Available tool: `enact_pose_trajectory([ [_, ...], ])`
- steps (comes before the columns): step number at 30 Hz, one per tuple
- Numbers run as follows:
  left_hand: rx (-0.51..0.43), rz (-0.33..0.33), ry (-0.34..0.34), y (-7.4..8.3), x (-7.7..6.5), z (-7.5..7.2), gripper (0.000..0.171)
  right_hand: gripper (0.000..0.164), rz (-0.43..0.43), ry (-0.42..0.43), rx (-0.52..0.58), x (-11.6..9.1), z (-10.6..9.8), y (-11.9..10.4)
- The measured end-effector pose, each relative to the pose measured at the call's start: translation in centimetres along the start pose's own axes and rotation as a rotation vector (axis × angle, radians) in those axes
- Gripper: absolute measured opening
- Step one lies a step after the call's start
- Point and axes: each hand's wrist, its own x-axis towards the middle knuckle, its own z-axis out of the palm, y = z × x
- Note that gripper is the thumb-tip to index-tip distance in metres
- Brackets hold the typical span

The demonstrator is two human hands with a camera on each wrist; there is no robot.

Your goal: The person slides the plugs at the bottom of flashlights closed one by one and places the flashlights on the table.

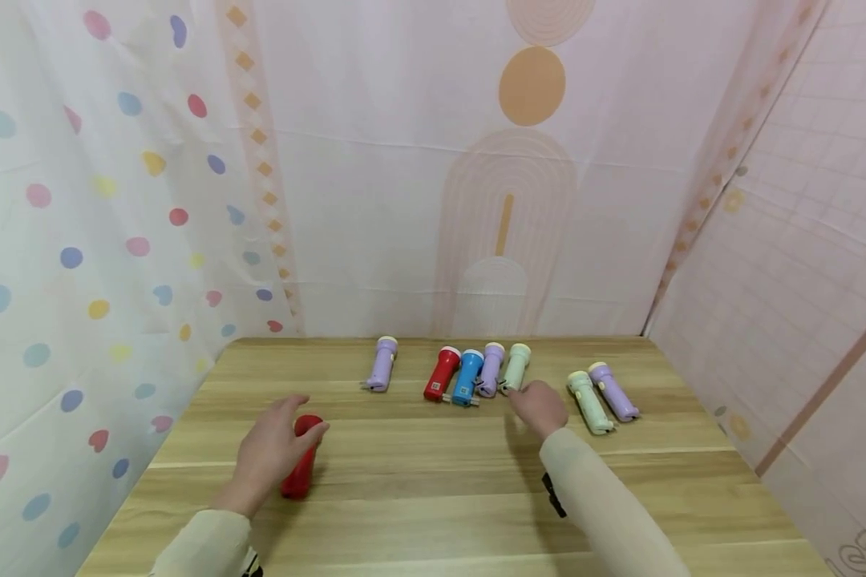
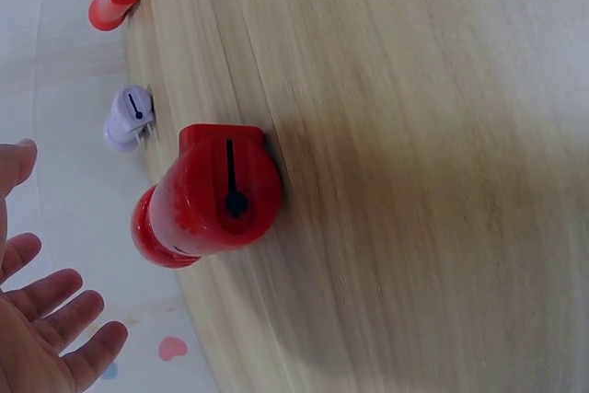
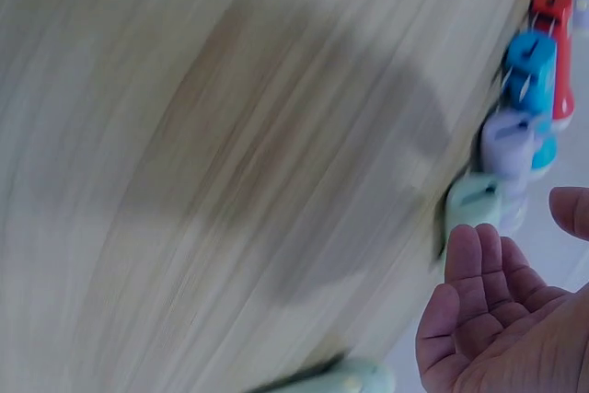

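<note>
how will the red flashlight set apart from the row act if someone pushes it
The red flashlight should stay stiff, as its casing looks like hard plastic. Its glossy surface could be a bit slippery. The rounded body might start to roll, but the squared-off side at its tail would probably stop it.

The dim right wrist view is blurred, a soft shadow (image 3: 359, 126) crossing the table (image 3: 110, 292).

Smooth, glossy plastic shells the red flashlight nearest you (image 2: 205, 197); metal-looking prongs (image 1: 474, 402) tip the blue flashlight (image 1: 467, 374). Your worktop (image 1: 418, 481) shows smooth, low-sheen wood grain, backed by creased, matt cloth hangings (image 1: 375, 208) and crossed by your matt cloth sleeves (image 1: 606, 501).
</note>
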Motion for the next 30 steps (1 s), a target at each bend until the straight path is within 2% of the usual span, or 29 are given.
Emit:
enact_pose_trajectory([
  [4,0.017,0.021,0.002,0.4,0.1,0.2,0.061,0.031,-0.011,0.013,-0.023,0.3,-1.7,1.7],
  [9,0.034,0.032,0.001,0.9,0.1,0.4,0.061,0.042,-0.013,0.024,-0.048,0.7,-3.4,3.6],
  [18,0.051,0.066,0.0,1.6,0.2,0.5,0.06,0.037,-0.013,0.072,-0.071,1.3,-5.8,6.0],
  [25,0.057,0.09,-0.028,2.1,0.0,0.7,0.059,0.038,0.044,0.076,-0.095,1.8,-7.3,7.4],
  [30,0.06,0.118,-0.016,2.5,0.0,1.1,0.059,0.036,-0.008,0.075,-0.116,2.4,-8.2,8.3],
])
